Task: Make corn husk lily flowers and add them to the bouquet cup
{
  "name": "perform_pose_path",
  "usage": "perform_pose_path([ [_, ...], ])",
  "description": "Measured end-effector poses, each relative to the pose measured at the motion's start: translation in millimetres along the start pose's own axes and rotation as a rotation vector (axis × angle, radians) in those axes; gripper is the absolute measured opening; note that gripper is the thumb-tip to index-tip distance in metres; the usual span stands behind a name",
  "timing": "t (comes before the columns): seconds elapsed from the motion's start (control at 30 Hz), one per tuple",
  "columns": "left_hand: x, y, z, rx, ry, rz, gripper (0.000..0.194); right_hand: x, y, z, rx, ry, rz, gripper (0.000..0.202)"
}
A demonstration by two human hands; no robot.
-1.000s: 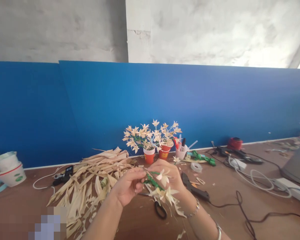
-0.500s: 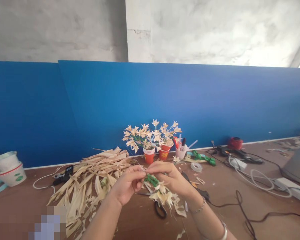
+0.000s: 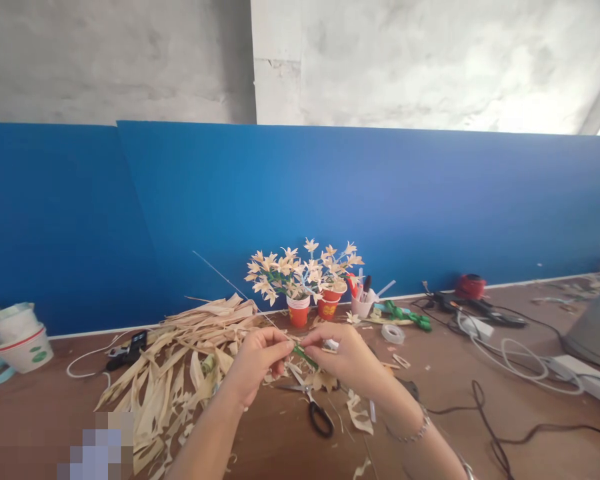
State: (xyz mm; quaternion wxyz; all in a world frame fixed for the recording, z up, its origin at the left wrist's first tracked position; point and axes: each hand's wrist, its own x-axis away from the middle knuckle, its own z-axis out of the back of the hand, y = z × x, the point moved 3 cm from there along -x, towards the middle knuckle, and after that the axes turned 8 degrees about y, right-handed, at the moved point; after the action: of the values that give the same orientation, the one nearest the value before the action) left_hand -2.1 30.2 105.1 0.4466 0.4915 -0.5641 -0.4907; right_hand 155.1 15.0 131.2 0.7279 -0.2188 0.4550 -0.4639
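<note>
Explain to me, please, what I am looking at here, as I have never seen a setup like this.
There is no machine: these are a person's own bare hands, and every picture comes from one camera worn on that person's head, looking forward and down. The left hand and right hand meet at the fingertips, pinching a thin green piece. A pale strand slants up from them. On the brown table lie scissors, dried strips and a tape roll. Behind, pale flowers stand in cups before a blue panel.
</note>
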Motion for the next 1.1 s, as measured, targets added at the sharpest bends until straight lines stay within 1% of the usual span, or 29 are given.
perform_pose_path([
  [0.07, 0.0, 0.2, -0.4, -0.007, -0.016, -0.010, 0.021, 0.0, -1.8, 0.1, 0.032, 0.010, 0.084, 0.016],
  [0.17, 0.0, 0.0, -1.2, -0.020, -0.009, -0.021, 0.020, -0.1, -4.3, 0.4, 0.106, 0.006, 0.177, 0.018],
  [0.3, -0.1, -3.0, -2.5, -0.017, 0.040, -0.025, 0.019, 1.8, -8.2, -3.2, 0.232, 0.027, 0.211, 0.016],
  [0.37, -0.6, -5.6, -3.2, -0.004, 0.082, -0.036, 0.018, 3.8, -10.6, -8.1, 0.347, 0.092, 0.235, 0.010],
  [0.43, -1.2, -8.1, -4.2, 0.017, 0.122, -0.050, 0.018, 6.4, -12.7, -14.9, 0.469, 0.185, 0.284, 0.007],
  [0.53, -1.9, -10.4, -6.1, 0.061, 0.157, -0.054, 0.019, 10.3, -13.2, -25.2, 0.561, 0.312, 0.343, 0.006],
  [0.6, -2.0, -10.1, -6.8, 0.086, 0.166, -0.052, 0.021, 11.8, -12.2, -29.2, 0.563, 0.357, 0.363, 0.009],
  [0.67, -1.8, -8.7, -7.0, 0.098, 0.156, -0.040, 0.022, 12.3, -11.6, -30.0, 0.541, 0.375, 0.376, 0.013],
  [0.77, -1.1, -5.6, -6.1, 0.103, 0.126, -0.017, 0.024, 11.2, -12.3, -27.5, 0.507, 0.377, 0.395, 0.016],
  [0.93, -0.8, -2.1, -3.3, 0.135, 0.114, -0.008, 0.026, 8.2, -14.1, -23.2, 0.440, 0.374, 0.444, 0.017],
  [1.0, -1.1, -0.5, -2.4, 0.116, 0.105, -0.026, 0.025, 6.8, -13.5, -21.7, 0.393, 0.355, 0.434, 0.017],
  [1.1, -1.3, 3.5, -0.3, 0.035, 0.096, -0.088, 0.022, 4.3, -11.1, -18.2, 0.295, 0.298, 0.360, 0.015],
])
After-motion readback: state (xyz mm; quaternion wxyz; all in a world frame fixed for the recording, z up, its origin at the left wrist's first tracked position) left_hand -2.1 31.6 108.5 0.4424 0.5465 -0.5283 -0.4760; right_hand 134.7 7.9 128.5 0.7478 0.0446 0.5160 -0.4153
